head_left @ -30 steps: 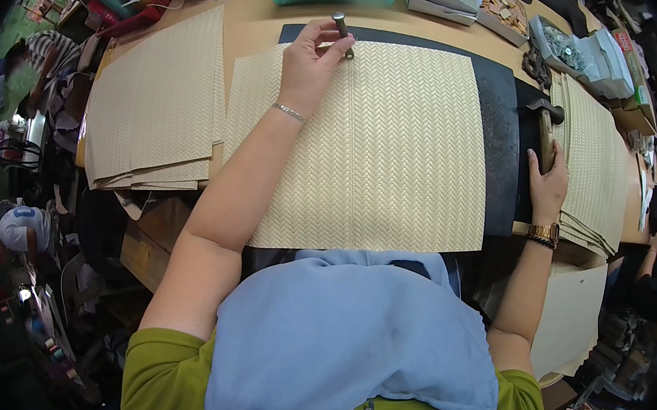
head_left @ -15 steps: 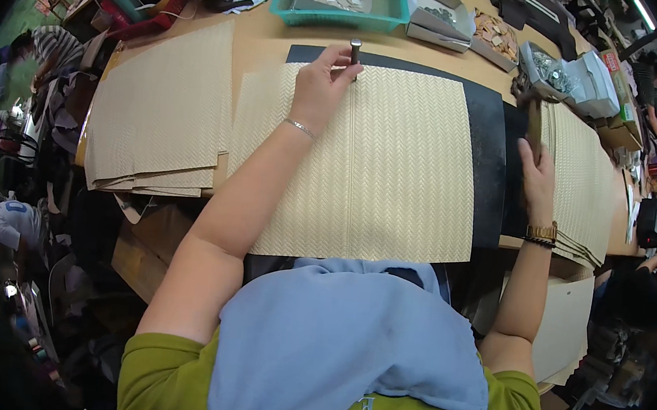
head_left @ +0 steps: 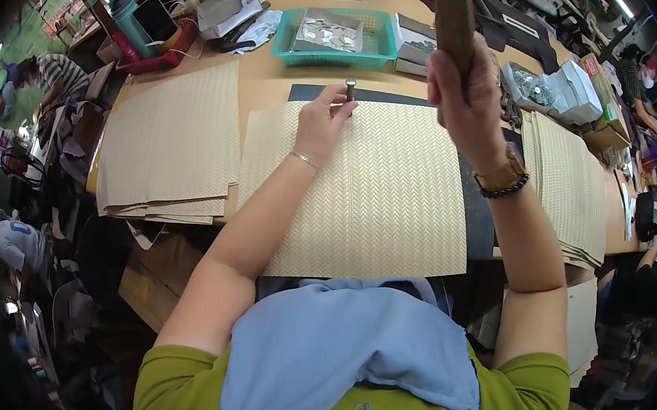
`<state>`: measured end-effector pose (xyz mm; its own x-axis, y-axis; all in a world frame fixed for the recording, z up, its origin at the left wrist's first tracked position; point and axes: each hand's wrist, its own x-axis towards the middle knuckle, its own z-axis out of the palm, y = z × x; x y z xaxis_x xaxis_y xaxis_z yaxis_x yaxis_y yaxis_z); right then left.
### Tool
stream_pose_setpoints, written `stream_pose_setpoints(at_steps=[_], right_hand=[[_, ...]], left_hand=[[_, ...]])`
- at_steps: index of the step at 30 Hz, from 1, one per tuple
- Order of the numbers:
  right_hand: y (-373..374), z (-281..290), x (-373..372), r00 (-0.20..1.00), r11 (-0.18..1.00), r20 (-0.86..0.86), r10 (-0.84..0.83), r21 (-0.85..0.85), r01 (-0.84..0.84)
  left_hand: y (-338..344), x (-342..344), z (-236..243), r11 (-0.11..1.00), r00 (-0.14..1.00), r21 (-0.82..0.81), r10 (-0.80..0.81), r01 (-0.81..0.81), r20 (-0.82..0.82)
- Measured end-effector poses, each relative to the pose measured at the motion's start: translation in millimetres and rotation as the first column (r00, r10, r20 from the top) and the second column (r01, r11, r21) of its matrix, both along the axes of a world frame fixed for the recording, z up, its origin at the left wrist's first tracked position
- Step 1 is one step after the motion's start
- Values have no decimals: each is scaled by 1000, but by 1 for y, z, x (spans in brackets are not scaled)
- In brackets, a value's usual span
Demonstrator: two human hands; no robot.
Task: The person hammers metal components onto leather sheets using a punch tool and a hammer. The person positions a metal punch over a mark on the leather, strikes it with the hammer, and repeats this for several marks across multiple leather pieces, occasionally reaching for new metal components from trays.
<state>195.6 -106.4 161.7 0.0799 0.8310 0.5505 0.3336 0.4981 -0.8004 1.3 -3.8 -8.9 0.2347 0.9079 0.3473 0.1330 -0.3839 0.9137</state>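
My left hand (head_left: 320, 129) is closed around a metal punch (head_left: 350, 90), holding it upright near the far edge of a cream sheet with a woven pattern (head_left: 375, 209). The sheet lies partly over a black board (head_left: 480, 208). Raised high over the right part of the sheet, my right hand (head_left: 471, 108) grips the wooden handle of a hammer (head_left: 452, 27). The hammer's head is out of the picture at the top.
Stacked cream sheets lie at left (head_left: 172, 142) and right (head_left: 564, 180). Beyond the work stand a turquoise basket (head_left: 334, 60), a carton of metal parts (head_left: 534, 86) and a red tray (head_left: 156, 62). A co-worker's hands show at the far table edge; other people sit to both sides.
My right hand has lifted the hammer from beside the right stack, up and leftward over the sheet. The left hand still holds the punch at the sheet's far edge. The whole view has shifted slightly.
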Motion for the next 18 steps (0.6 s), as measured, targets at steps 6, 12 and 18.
stream_pose_setpoints(at_steps=[6,12,18], right_hand=[[-11,-22,8,821,878,545,168,-461,126],[-75,-83,110,789,841,526,-317,-228,490],[-141,-132,159,445,734,716,-538,139,665]], left_hand=[[0,-8,-3,997,993,67,40,-33,-108],[6,-4,-7,995,996,42,87,-87,-7],[15,-3,1,936,835,-349,155,47,527]])
